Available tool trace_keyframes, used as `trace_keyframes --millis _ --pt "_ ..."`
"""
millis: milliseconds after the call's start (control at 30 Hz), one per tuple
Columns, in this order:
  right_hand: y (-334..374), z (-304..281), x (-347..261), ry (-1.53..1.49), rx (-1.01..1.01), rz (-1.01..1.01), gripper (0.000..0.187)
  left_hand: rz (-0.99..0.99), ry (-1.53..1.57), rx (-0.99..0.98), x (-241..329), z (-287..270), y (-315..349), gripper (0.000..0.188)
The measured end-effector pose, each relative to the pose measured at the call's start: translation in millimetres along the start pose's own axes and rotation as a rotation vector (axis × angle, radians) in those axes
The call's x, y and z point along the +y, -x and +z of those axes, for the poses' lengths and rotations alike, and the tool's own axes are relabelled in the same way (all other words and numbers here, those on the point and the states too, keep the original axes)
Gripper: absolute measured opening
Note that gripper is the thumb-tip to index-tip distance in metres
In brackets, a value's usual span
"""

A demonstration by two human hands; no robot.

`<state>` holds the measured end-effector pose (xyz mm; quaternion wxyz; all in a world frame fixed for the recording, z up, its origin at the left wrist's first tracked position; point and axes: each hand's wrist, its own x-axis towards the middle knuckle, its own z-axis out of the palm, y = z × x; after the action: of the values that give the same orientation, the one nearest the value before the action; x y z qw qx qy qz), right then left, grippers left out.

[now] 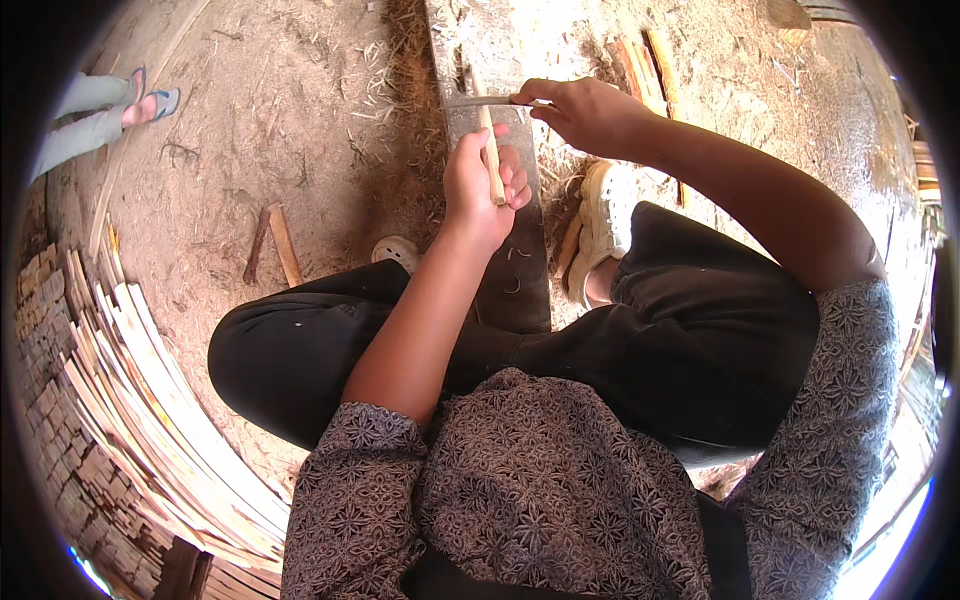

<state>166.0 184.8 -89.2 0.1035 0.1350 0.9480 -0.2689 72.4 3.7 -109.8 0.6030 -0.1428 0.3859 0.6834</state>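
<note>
My left hand (474,182) is closed around a pale wooden stick (494,170), its cut lower end showing below my fingers. The stick points away from me over a dark plank (515,275) that runs out between my legs. In my right hand (585,112) is a knife, pinched at the handle, which my fingers mostly hide. Its thin grey blade (478,101) lies sideways across the stick, just beyond my left fingers. I cannot tell how far the edge is into the wood.
Wood shavings (375,65) litter the dirt floor and plank. Long split strips (165,390) are piled at left, beside stacked wood pieces (55,395). Two short sticks (283,245) lie near my left knee. Another person's sandalled foot (160,105) is at far left. Wood pieces (645,75) lie beyond my right arm.
</note>
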Motion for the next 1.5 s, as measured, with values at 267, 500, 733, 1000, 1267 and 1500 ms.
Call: trace_keyframes --millis 267,500,733,1000,1267,1500 --pt "-57 6 34 0.138 -0.118 0.130 0.032 -0.023 0.031 0.047 4 10 4 0.027" --pt "-70 11 51 -0.078 -0.134 0.238 0.031 -0.027 0.068 0.002 6 3 2 0.026" --pt "-21 -11 2 -0.126 -0.156 0.139 0.028 -0.046 0.098 0.021 13 10 7 0.027" --pt "-61 3 54 -0.035 -0.149 0.200 0.027 -0.051 0.145 0.004 12 14 5 0.026" --pt "-70 7 62 0.091 -0.051 0.176 0.025 -0.065 0.115 0.056 13 23 4 0.024" --pt "-37 -8 19 -0.044 -0.122 0.235 0.029 0.007 -0.020 0.062 4 14 3 0.026"
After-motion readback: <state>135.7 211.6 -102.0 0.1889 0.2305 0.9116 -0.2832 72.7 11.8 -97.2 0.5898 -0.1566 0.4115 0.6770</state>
